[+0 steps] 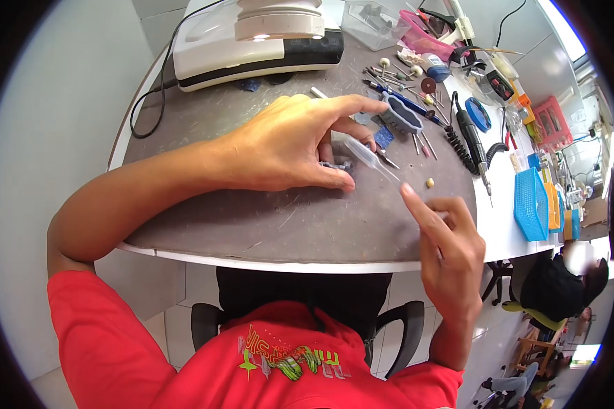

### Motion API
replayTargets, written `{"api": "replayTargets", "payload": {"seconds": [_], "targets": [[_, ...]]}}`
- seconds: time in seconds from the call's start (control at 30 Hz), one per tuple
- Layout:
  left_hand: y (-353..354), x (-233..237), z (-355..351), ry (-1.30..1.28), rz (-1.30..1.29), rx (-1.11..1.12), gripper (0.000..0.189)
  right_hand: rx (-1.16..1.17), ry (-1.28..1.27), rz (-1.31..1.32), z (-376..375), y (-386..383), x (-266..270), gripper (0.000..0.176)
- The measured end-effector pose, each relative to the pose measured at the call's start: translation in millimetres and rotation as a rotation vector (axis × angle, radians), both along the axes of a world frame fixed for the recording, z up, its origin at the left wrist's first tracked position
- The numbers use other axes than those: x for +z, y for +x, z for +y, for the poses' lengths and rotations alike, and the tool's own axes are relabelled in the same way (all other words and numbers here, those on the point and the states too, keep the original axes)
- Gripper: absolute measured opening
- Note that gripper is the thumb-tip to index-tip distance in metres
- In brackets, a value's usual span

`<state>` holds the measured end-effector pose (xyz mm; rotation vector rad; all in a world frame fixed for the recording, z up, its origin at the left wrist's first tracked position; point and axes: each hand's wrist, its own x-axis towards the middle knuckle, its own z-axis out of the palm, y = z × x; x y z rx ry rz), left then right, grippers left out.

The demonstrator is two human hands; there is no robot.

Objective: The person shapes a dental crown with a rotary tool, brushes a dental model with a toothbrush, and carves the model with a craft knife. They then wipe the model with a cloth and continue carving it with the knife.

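My left hand reaches over the grey work mat, its index finger stretched out to the rim of a blue-grey scalloped dish. Its thumb is apart from the index finger, and a small crumpled grey thing lies between thumb and curled fingers. My right hand, fingers bent, has a translucent slender tool at its index fingertip; the tool is blurred and points toward the left hand. Beside the tool are a pointed metal tip and a blue textured piece. A small yellowish bead sits on the mat.
A white machine stands at the back left under a round lamp. Rotary bits, a black handpiece, a pink tray and a blue basket lie toward the right. A person in black sits far right.
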<state>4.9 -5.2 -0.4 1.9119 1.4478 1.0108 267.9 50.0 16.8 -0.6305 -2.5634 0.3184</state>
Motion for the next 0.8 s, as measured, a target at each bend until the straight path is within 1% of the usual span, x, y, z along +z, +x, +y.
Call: {"api": "replayTargets", "payload": {"seconds": [0.07, 0.13, 0.23, 0.3, 0.33, 0.4, 0.43, 0.47, 0.5, 0.53, 0.6, 0.63, 0.67, 0.73, 0.77, 0.8], "targets": [[0, -1, 0, 0.058, 0.013, -0.005, 0.083, 0.023, 0.084, 0.027, 3, -9, -8, 0.063], [-1, 0, 0, 0.051, 0.007, -0.004, 0.083, 0.036, 0.079, 0.010, 3, -4, -6, 0.064], [-1, 0, -2, 0.045, 0.009, -0.008, 0.081, -0.009, 0.029, -0.073, -3, 16, 6, 0.062], [-2, 1, 0, 0.062, 0.029, -0.022, 0.081, -0.045, 0.030, -0.148, -6, 29, 15, 0.057], [-2, 2, -1, 0.038, 0.007, -0.030, 0.079, -0.050, 0.036, -0.145, -4, 29, 15, 0.057], [-1, 2, 0, 0.025, -0.008, -0.057, 0.078, -0.096, 0.089, 0.080, 0, 27, 16, 0.048], [0, 1, 0, 0.063, 0.051, -0.040, 0.075, -0.172, 0.094, 0.130, 3, 23, 16, 0.041], [1, 0, -2, 0.100, 0.109, -0.024, 0.072, -0.260, 0.049, 0.155, 8, 18, 18, 0.039], [4, 1, -5, 0.131, 0.123, 0.004, 0.067, -0.289, 0.046, 0.162, 18, 14, 17, 0.038], [6, 1, -7, 0.138, 0.126, -0.005, 0.067, -0.313, 0.040, 0.168, 30, 11, 15, 0.038], [8, 1, -12, 0.260, 0.244, 0.075, 0.061, -0.322, 0.048, 0.124, 53, 4, 11, 0.036], [7, 0, -12, 0.265, 0.243, 0.077, 0.061, -0.324, 0.053, 0.079, 60, 1, 10, 0.034], [7, -3, -12, 0.248, 0.232, 0.081, 0.058, -0.320, 0.058, 0.077, 62, -3, 10, 0.034], [5, -3, -12, 0.235, 0.217, 0.092, 0.055, -0.237, 0.302, 0.118, 62, -13, 9, 0.029], [5, 0, -12, 0.201, 0.177, 0.143, 0.050, -0.200, 0.242, 0.124, 57, -19, 11, 0.024], [5, 2, -12, 0.166, 0.139, 0.191, 0.046, -0.200, 0.241, 0.122, 52, -25, 13, 0.024]]}}
